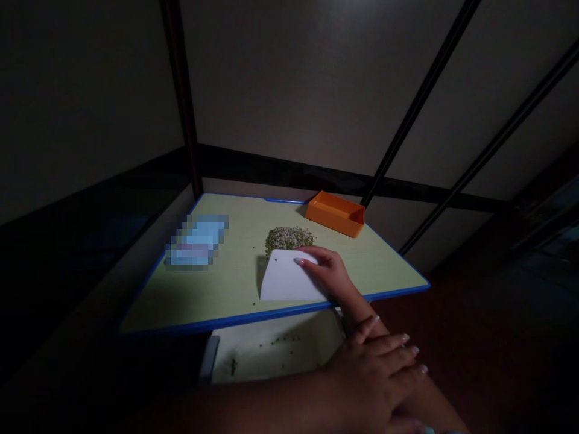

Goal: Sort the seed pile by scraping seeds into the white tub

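I watched the right hand point(328, 271) rest on a white plastic bench scraper point(287, 277), a thin, smooth sheet with a gently curved edge, lying near the front of a pale green board point(217, 289) with a glossy blue rim. Its fingers lay pressed together across the scraper's far edge, with pale-painted fingertips point(299, 261) on top; I could not tell whether the thumb pinched it. That far edge met a grainy heap of small green and pale seeds point(284, 239) near the board's middle. A shallow, rectangular orange plastic tray point(335, 213) sat at the board's far edge. A pixelated blue-and-white object point(196, 241) lay on the board's left side, too blurred to identify. Below the board's front edge, the left hand point(373, 377) lay across the right forearm point(362, 310), fingers slightly spread and holding nothing. Beside it, stray seeds dotted a pale surface point(275, 349).
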Tool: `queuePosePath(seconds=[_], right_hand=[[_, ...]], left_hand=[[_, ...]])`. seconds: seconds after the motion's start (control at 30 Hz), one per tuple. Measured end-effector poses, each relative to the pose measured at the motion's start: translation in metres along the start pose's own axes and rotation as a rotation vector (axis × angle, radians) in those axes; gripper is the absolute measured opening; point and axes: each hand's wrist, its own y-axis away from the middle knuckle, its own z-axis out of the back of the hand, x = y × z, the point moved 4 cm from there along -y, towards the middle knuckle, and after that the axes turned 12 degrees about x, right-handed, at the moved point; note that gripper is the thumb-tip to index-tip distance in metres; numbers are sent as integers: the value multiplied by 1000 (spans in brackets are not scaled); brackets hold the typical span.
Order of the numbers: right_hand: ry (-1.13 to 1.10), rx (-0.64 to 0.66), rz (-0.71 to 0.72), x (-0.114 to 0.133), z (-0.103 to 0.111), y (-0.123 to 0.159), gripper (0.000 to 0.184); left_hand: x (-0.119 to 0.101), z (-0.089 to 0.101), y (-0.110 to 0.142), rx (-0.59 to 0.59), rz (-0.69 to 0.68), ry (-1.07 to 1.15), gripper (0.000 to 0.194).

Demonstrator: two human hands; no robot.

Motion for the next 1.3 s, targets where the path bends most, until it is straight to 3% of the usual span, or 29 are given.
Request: queuePosePath(seconds=[0.6,1.3], right_hand=[[84,83,40,6,-19,-12,26],[-11,123,29,6,-21,-7,25]], left_hand=[[1,5,1,-107,128,-343,69],[-1,-4,-2,-121,95,-188,67]])
